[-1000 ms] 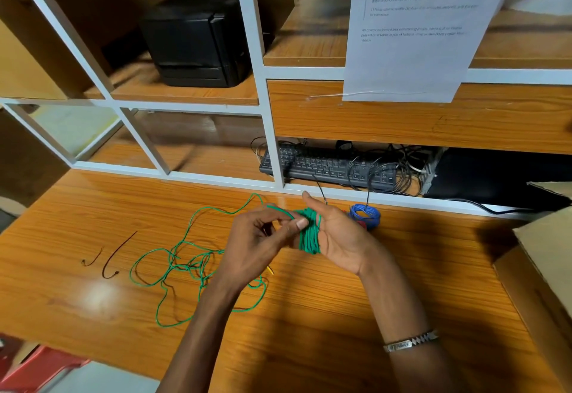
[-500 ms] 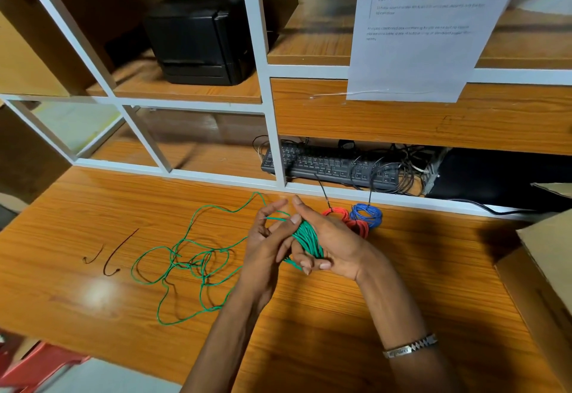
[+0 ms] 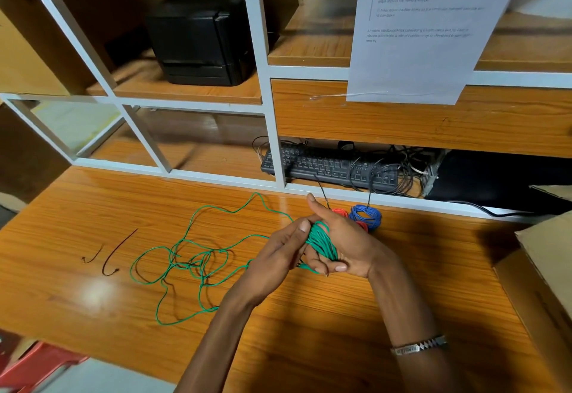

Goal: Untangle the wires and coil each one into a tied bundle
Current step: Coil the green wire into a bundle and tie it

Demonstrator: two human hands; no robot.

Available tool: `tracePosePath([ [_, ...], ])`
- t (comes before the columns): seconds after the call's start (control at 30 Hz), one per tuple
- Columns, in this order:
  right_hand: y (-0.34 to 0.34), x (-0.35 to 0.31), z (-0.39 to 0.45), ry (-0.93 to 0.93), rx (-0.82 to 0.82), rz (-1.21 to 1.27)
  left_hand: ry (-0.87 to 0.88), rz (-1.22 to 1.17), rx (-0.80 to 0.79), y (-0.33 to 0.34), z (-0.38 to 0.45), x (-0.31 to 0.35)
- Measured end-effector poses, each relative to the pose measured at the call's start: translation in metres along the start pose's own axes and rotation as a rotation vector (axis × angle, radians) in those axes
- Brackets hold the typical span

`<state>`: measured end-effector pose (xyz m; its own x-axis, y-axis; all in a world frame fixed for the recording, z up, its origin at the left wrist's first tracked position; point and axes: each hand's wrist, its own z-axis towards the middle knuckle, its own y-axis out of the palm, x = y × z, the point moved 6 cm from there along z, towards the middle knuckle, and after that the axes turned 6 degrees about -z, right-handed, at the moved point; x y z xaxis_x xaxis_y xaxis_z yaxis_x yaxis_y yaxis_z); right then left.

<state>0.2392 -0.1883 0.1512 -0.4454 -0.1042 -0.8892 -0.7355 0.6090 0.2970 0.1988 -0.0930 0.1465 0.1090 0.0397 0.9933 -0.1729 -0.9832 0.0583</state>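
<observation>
Hands: right hand (image 3: pixel 346 245) grips the thin green wire (image 3: pixel 322 242) coil, left hand (image 3: pixel 280 256) pinches its springy, tangle-prone slack near the coil.

Head-worn camera looks forward and down, close over the desk (image 3: pixel 93 213).

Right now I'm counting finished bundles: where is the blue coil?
In the head view the blue coil lies on the desk, right of centre, just behind the right hand, beside the red coil and before the keyboard.
</observation>
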Motion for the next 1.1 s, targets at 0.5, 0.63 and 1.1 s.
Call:
tracePosePath([
  [0.5,0.005,-0.003,0.003,0.066,-0.003,-0.121,0.059,-0.231,0.078,-0.019,0.001,-0.016],
  [0.63,0.002,-0.003,0.004,0.082,0.074,-0.098,0.130,-0.221,0.138,-0.016,0.002,-0.005],
  [1.1,-0.004,-0.005,0.014,-0.080,0.457,-0.131,0.205,-0.148,0.236,-0.027,0.012,-0.006],
])
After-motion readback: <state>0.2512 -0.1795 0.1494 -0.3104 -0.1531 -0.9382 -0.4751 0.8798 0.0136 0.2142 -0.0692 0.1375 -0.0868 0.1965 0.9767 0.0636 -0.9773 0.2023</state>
